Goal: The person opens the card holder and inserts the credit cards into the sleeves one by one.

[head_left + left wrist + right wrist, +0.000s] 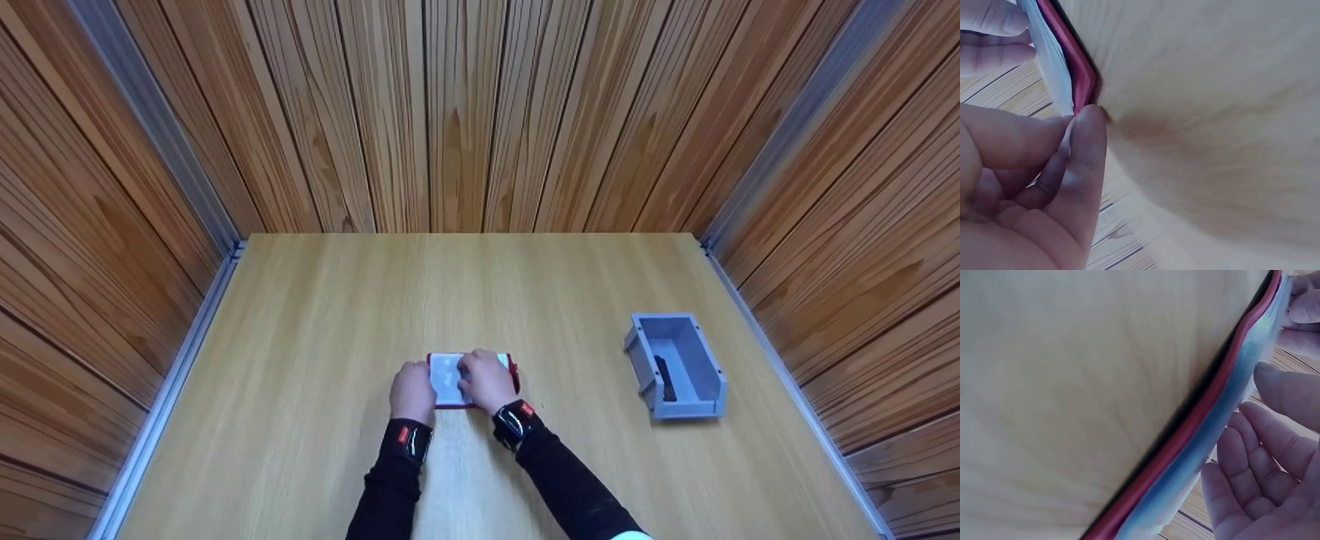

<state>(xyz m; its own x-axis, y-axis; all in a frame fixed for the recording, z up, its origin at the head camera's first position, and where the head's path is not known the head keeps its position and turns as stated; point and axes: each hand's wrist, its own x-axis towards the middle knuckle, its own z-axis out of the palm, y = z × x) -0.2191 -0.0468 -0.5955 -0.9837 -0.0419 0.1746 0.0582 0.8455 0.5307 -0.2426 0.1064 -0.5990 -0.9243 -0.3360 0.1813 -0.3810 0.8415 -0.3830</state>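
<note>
A booklet with a red cover and white pages [448,381] lies flat on the table in the head view. At its left edge, my left hand [412,391] pinches the corner; the left wrist view shows thumb and finger of the left hand [1033,180] meeting at the end of the red cover [1075,67]. My right hand [489,381] is over the right part of the pages. In the right wrist view, the loosely bent fingers of the right hand [1269,455] touch the pages [1202,433], beside the red edge [1185,433].
A grey-blue bin [686,409] stands on the table [315,315] at the right, with a dark object [665,379] inside. Wood-panelled walls with metal rails [165,390] border the table at the left, back and right.
</note>
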